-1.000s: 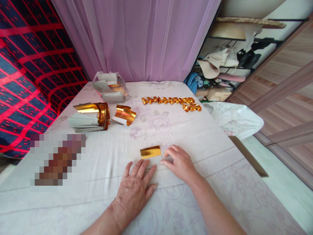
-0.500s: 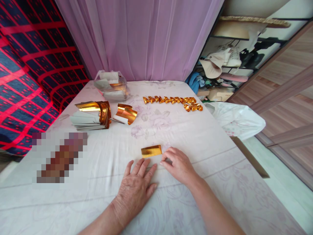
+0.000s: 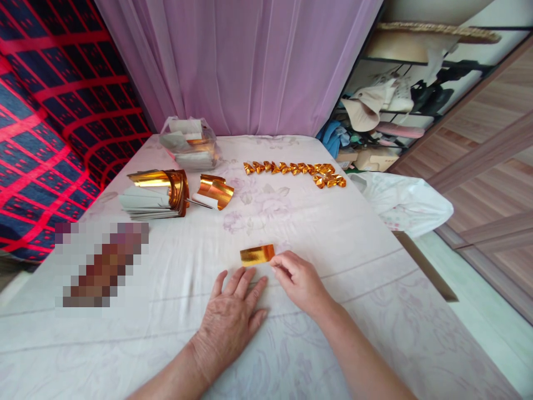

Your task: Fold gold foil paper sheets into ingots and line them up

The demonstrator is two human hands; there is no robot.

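A small folded gold paper lies on the white flowered cloth in front of me. My right hand is at its right end, thumb and forefinger closed on that edge. Just below the paper, my left hand rests flat on the cloth with its fingers spread and nothing in it.
Further back are a stack of gold and white sheets, a curled gold sheet, a clear bag of sheets and a row of folded gold pieces. A white plastic bag hangs off the right edge. A cluttered shelf stands behind.
My right hand slid left from beside the gold paper and closed its fingertips on the paper's right end. My left hand stayed flat.
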